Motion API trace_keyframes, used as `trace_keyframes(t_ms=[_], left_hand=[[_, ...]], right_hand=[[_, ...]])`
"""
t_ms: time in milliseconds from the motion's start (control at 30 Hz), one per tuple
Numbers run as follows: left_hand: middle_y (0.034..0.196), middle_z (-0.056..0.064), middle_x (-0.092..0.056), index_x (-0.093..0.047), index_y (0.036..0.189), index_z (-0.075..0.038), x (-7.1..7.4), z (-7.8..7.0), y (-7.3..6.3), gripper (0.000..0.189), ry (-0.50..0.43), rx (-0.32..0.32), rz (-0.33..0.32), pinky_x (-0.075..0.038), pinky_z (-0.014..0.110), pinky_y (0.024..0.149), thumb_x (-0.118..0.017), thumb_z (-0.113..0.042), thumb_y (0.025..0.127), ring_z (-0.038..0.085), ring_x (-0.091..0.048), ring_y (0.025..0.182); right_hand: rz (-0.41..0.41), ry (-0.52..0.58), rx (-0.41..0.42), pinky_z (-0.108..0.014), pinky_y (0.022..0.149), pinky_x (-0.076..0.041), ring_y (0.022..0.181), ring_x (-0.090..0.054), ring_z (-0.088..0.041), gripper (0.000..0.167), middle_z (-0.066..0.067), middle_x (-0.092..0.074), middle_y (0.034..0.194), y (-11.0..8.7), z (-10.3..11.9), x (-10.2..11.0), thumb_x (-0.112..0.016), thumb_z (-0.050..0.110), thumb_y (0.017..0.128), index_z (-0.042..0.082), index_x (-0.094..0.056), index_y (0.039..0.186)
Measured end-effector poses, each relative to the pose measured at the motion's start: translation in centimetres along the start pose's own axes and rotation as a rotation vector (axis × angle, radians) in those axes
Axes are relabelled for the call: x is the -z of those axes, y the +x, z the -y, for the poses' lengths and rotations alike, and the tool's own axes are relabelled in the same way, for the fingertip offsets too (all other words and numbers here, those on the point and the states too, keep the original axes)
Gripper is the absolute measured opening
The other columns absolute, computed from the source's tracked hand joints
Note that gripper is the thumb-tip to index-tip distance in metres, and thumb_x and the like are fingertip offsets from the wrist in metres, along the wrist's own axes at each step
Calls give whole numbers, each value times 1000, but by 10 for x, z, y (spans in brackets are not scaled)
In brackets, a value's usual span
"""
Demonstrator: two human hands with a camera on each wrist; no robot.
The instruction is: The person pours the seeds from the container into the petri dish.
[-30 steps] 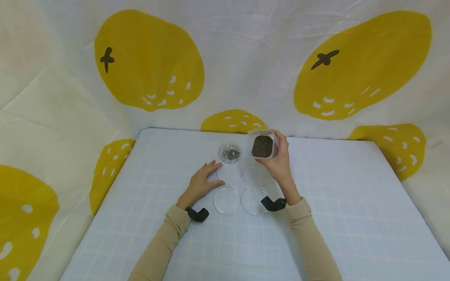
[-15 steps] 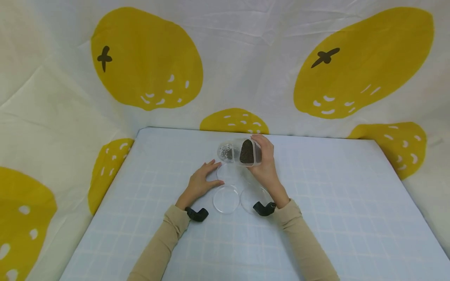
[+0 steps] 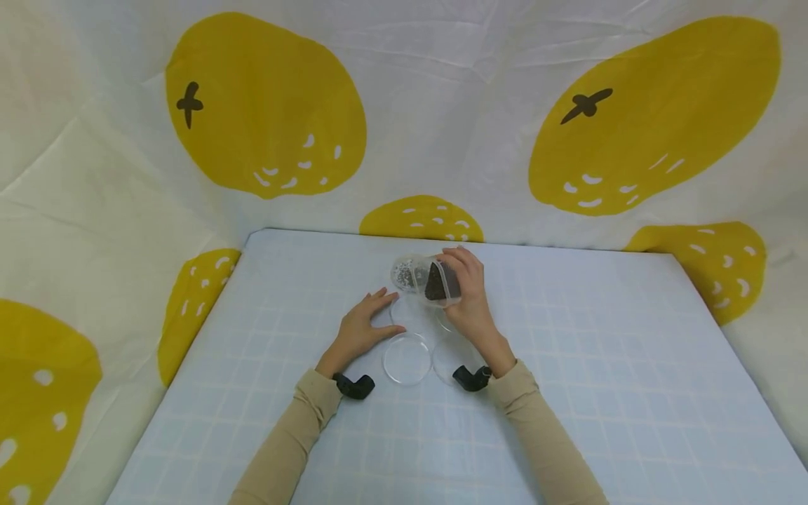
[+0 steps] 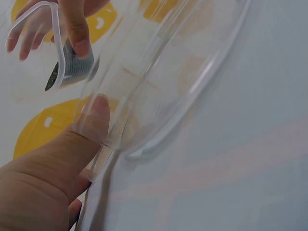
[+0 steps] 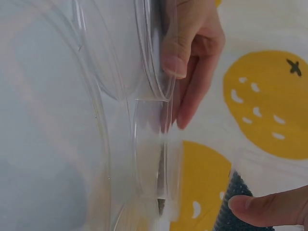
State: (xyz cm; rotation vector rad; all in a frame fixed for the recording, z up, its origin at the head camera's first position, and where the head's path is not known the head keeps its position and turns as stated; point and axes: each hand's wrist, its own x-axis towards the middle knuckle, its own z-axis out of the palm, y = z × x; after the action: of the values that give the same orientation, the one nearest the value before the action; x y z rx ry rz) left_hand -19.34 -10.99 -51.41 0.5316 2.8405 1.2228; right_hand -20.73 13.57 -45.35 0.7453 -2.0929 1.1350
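My right hand (image 3: 470, 301) grips a clear plastic tub (image 3: 452, 280) of dark grains. The tub is tipped to the left, its mouth over the right side of a round petri dish (image 3: 404, 273) that holds dark and white bits. In the right wrist view, grains (image 5: 233, 208) are heaped against the tub's wall near my thumb. My left hand (image 3: 361, 326) holds the left side of a clear petri dish (image 3: 413, 312) in front, thumb and fingers spread round its rim. Up close, the left thumb (image 4: 98, 118) touches the clear edge.
Two more clear petri dishes stand nearest me, one at the left (image 3: 407, 359) and one at the right (image 3: 444, 356). Another dish (image 3: 446, 322) is partly hidden behind the right hand. A lemon-print cloth (image 3: 442, 105) hangs behind the table (image 3: 606, 365).
My right hand has brought the tub leftward to the back dish and tipped it further over. The grains have slid toward the tub's mouth. My left hand stays put.
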Motion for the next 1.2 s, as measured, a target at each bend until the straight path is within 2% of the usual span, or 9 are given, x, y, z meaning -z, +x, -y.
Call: trace_keyframes(t_ms=[233,367,533,667,1200], left_hand=[[155,8,-40,-55,144,-24,0,3,1,76,-5,-1,1,-30,62,112,-81,-51,77,42,-31,142],[154,8,-40,-55,144,-24,0,3,1,76,-5,-5,-2,-30,62,112,-81,-51,77,43,-32,142],[154,9,-41,-56,143,-23,0,2,1,76,-12,-11,-11,-31,62,112,-82,-49,77,43,-33,141],[154,9,-41,-56,143,-22,1,1,0,75,-14,-14,-11,-31,62,111,-82,-48,77,43,-33,141],[154,9,-41,-56,143,-23,0,0,-1,74,-16,-12,-18,-30,62,112,-82,-47,78,43,-33,141]], right_hand=[[10,-16,15,-50,116,-26,137,-35,-38,78,-17,-53,136,-3,0,-4,-59,-31,58,6,-59,127],[16,-23,23,-50,116,-27,136,-35,-41,80,-18,-52,136,-3,0,-5,-59,-32,57,5,-59,128],[18,-38,45,-51,115,-27,135,-36,-44,85,-18,-52,136,-3,-1,-6,-50,-35,54,5,-58,128],[27,-45,46,-50,116,-28,136,-35,-40,88,-17,-52,136,-4,0,-7,-45,-36,51,5,-59,127],[22,-71,38,-48,117,-27,136,-36,-40,84,-16,-53,136,-5,-3,-7,-48,-34,54,7,-58,127]])
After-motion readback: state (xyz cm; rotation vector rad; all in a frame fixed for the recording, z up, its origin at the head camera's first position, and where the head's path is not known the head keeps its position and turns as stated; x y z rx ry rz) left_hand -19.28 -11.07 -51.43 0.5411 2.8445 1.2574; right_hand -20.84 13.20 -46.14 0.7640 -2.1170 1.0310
